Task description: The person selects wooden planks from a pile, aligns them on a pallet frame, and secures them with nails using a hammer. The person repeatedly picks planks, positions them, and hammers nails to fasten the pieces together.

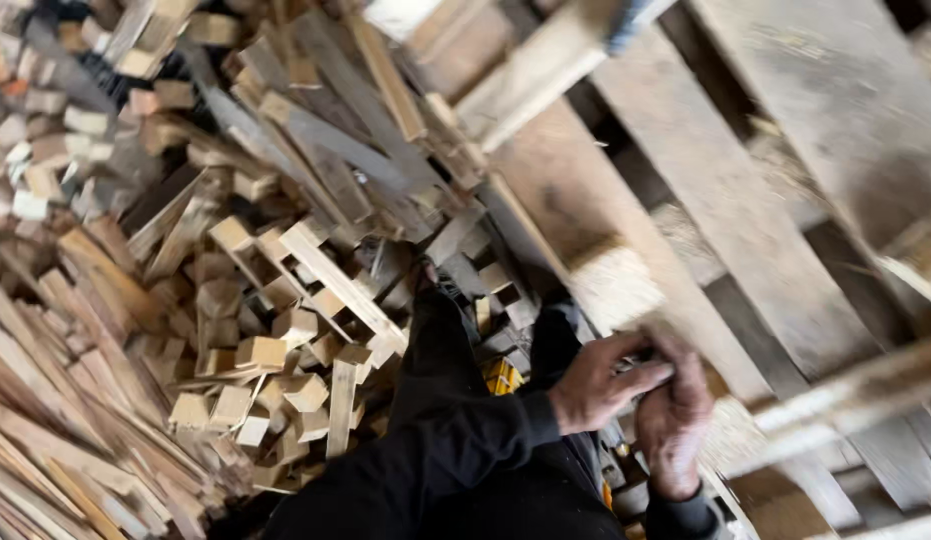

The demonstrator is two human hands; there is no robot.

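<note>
Two hands meet at the near edge of the grey weathered wooden pallet (726,200). Left hand (601,385) and right hand (676,420) are both clenched on something between them; motion blur hides what. Pale blurred wooden slat (846,395) runs rightward from the right hand. Heap of pale offcut wood blocks (256,330) lies left.

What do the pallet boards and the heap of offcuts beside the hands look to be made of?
Pallet boards: apparently rough-sawn, unfinished wood, grey-brown and dusty, with a pale splintered end near the hands.
Heap of offcuts: bare pale wood in strips and small blocks, with clean cut faces and no paint visible.
Motion blur leaves the finer grain unclear.
</note>
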